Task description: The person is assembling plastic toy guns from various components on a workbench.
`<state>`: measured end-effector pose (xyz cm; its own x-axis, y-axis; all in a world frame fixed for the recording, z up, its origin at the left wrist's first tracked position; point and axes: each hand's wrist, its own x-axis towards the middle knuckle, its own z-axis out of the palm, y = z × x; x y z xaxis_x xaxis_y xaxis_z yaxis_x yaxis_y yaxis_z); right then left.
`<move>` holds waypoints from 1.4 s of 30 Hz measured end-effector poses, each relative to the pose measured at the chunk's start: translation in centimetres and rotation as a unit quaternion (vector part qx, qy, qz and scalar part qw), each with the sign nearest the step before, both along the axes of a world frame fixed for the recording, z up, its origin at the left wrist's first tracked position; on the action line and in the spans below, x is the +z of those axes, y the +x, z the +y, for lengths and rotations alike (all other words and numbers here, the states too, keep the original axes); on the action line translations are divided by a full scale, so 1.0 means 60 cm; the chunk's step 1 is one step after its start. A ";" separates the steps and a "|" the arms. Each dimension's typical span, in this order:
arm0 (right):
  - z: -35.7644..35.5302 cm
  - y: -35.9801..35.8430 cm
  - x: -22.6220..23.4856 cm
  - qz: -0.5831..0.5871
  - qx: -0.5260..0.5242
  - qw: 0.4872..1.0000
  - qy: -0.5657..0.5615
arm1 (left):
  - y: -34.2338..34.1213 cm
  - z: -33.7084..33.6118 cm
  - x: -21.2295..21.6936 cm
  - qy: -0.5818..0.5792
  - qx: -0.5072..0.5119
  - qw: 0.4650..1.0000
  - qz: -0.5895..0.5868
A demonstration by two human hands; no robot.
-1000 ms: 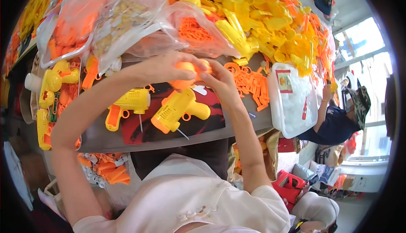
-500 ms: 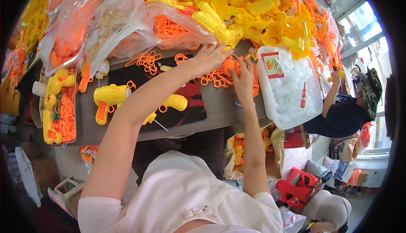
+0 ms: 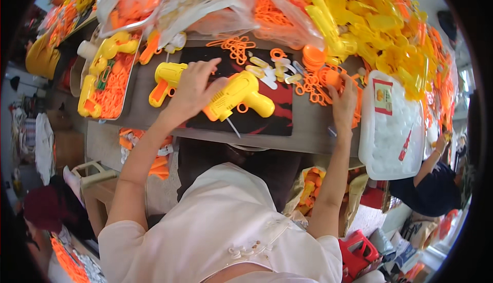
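A yellow toy gun with an orange rear lies on a black mat on the workbench. My left hand lies over its rear end, thumb across the body, gripping it. A second yellow toy gun lies just left of that hand. My right hand reaches to a scatter of orange rings at the mat's right edge, its fingertips closed on a small round orange part. Small white and yellow pieces lie on the mat between the two hands.
A white tray of white balls stands at the right. A metal tray with yellow and orange parts sits at the left. Bags of orange parts and a heap of yellow parts fill the back. Another person works at the lower right.
Both hands were together on an orange part above the toy guns, then reached right. Now my left hand has come back onto the yellow toy gun; my right hand stays at the orange rings.
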<state>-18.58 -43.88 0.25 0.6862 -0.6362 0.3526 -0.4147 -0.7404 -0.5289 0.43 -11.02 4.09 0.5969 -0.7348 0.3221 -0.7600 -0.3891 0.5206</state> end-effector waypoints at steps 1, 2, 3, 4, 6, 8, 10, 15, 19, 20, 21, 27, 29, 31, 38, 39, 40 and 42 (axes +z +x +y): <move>0.004 0.006 -0.002 -0.012 -0.011 0.999 -0.040 | -0.015 -0.006 0.007 0.023 0.002 0.999 -0.028; 0.011 0.009 0.003 -0.012 -0.006 0.999 -0.041 | -0.022 -0.015 0.007 0.041 -0.001 0.998 -0.052; 0.020 0.012 0.010 -0.030 -0.018 0.999 -0.019 | -0.022 -0.020 -0.001 0.038 0.003 0.998 -0.051; 0.029 0.014 0.018 -0.047 -0.031 0.998 0.003 | -0.021 -0.025 -0.013 0.083 -0.018 0.991 -0.100; 0.050 0.013 0.030 -0.070 -0.019 0.997 -0.001 | -0.026 -0.035 -0.010 0.211 -0.036 0.975 -0.062; 0.074 0.011 0.041 -0.087 0.015 0.993 0.083 | -0.020 -0.036 -0.009 0.182 -0.044 0.982 -0.010; 0.119 0.009 0.059 -0.138 0.104 0.923 0.345 | -0.022 -0.037 -0.003 0.152 -0.059 0.986 0.044; 0.222 0.013 0.108 -0.133 0.280 0.858 0.409 | -0.061 -0.013 0.025 -0.079 -0.103 0.989 0.070; 0.272 0.028 0.137 -0.085 0.301 0.926 0.211 | -0.079 -0.004 0.014 -0.117 -0.111 0.983 0.085; 0.282 0.029 0.141 -0.071 0.298 0.926 0.220 | -0.081 -0.002 0.011 -0.129 -0.108 0.983 0.071; 0.287 0.029 0.139 -0.069 0.302 0.925 0.220 | -0.082 -0.003 0.007 -0.131 -0.104 0.983 0.071; 0.305 0.024 0.093 -0.077 0.289 0.954 -0.001 | -0.082 -0.010 -0.015 -0.149 -0.121 0.969 0.154; 0.298 0.019 0.090 -0.059 0.277 0.959 -0.027 | -0.087 -0.017 -0.011 -0.197 -0.121 0.956 0.180; 0.291 0.009 0.093 -0.042 0.265 0.962 -0.055 | -0.086 -0.016 -0.019 -0.189 -0.160 0.965 0.088; 0.279 0.061 0.131 -0.029 0.332 0.898 0.286 | -0.104 -0.026 -0.027 -0.136 -0.250 0.958 0.034; 0.280 0.070 0.133 0.019 0.368 0.881 0.296 | -0.103 -0.025 -0.034 -0.124 -0.256 0.958 0.031; 0.276 0.075 0.126 0.003 0.401 0.888 0.227 | -0.101 -0.025 -0.039 -0.111 -0.262 0.958 0.029; 0.281 0.072 0.125 -0.011 0.394 0.890 0.229 | -0.097 -0.026 -0.039 -0.111 -0.275 0.954 0.041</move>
